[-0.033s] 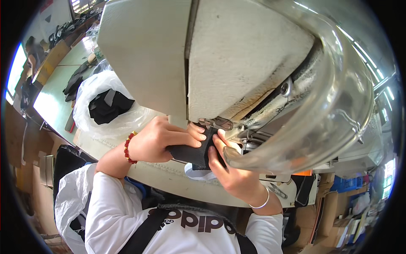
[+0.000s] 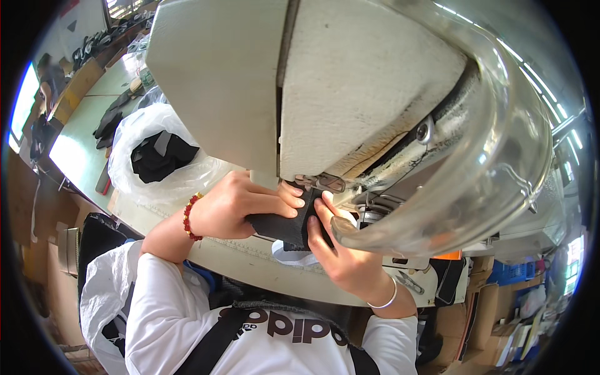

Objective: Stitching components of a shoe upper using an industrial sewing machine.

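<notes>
Under the pale sewing machine head (image 2: 369,87), both hands hold a folded piece of black fabric (image 2: 275,230). My left hand (image 2: 231,206), with a red beaded bracelet at the wrist, grips it from the left, its fingers closed and pressing on top near the metal presser parts (image 2: 320,182). My right hand (image 2: 344,256), wearing a light bangle, pinches the fabric's right edge with bent fingers. The needle and the fabric's far end are hidden behind the machine and my fingers.
A clear curved guard (image 2: 500,181) arches close over my right hand. Left on the worktable (image 2: 262,269) sits a white plastic bag (image 2: 122,172) holding black fabric pieces (image 2: 159,159). A small metal tool (image 2: 410,282) lies right, beside a black flat object (image 2: 448,281). Another person (image 2: 53,78) is far left.
</notes>
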`<state>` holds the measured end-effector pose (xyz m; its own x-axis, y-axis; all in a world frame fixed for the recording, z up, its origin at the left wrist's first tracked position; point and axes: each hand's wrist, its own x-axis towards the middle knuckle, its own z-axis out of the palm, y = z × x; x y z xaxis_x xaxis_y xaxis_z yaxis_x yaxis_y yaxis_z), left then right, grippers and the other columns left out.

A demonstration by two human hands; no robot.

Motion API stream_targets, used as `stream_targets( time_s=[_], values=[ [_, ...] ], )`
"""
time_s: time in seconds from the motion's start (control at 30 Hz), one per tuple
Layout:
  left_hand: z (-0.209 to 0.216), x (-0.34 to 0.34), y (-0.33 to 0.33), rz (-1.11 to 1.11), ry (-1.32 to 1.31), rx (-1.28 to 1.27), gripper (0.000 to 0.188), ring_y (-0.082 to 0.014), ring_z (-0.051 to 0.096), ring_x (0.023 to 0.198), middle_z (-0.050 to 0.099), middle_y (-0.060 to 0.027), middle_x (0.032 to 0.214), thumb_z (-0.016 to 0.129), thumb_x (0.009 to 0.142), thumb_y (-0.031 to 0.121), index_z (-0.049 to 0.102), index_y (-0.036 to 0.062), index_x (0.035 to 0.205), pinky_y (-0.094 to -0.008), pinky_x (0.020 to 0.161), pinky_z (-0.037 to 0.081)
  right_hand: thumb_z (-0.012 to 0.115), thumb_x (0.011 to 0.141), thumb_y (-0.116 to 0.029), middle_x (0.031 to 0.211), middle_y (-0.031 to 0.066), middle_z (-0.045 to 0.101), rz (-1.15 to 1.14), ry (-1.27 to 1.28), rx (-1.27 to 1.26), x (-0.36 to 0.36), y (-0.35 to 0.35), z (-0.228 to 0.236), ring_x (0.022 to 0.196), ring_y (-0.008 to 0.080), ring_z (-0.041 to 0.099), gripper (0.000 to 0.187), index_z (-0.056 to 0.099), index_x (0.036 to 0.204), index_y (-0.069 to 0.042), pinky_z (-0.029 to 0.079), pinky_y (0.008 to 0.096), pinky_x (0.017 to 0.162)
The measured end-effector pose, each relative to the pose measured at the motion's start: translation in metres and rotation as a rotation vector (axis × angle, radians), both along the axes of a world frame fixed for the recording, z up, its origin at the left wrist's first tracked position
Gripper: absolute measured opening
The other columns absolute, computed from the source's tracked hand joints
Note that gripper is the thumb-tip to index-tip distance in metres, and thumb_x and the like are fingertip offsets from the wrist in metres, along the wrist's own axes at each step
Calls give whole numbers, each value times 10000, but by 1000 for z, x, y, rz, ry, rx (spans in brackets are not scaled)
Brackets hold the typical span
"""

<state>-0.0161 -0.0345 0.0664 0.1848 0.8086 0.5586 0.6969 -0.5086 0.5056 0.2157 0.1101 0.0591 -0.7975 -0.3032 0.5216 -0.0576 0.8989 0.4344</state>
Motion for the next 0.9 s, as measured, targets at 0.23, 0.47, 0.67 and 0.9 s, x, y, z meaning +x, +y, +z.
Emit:
stream_targets(
  time_s=[0.23, 0.47, 0.67, 0.9],
  values=[
    [-11, -5, 5, -42, -56, 6, 566, -381, 717, 1165, 774, -167, 1154, 710, 501, -74, 750, -7, 1061, -457, 968, 582, 725, 742, -51, 1219, 180, 738, -77, -15, -236, 1, -5, -6, 1121, 325, 746, 282, 755, 1020, -20, 612, 367, 871],
    [-8, 3, 3, 102, 38, 81, 588, -340, 729, 1054, 778, -133, 1152, 724, 506, -66, 759, 25, 1086, -451, 918, 569, 720, 787, -53, 1284, 163, 725, -123, -8, -556, -3, 3, -20, 1064, 288, 746, 275, 769, 1058, -62, 602, 344, 869],
    [-25, -1, 20, 73, -111, 47, 549, -328, 731, 963, 785, -89, 1106, 768, 552, -11, 767, 82, 1093, -408, 859, 555, 734, 822, -27, 1284, 110, 734, -238, 9, -139, 2, 5, -23, 1123, 267, 734, 256, 768, 1074, -55, 566, 401, 966],
    [-24, 18, 5, 237, 35, 194, 451, -326, 721, 1002, 746, -118, 1115, 773, 687, -11, 743, 85, 1127, -426, 847, 576, 706, 767, -9, 1302, 127, 714, -80, 99, -354, -4, 2, -10, 1070, 297, 719, 404, 733, 1170, -38, 520, 489, 856]
  ],
)
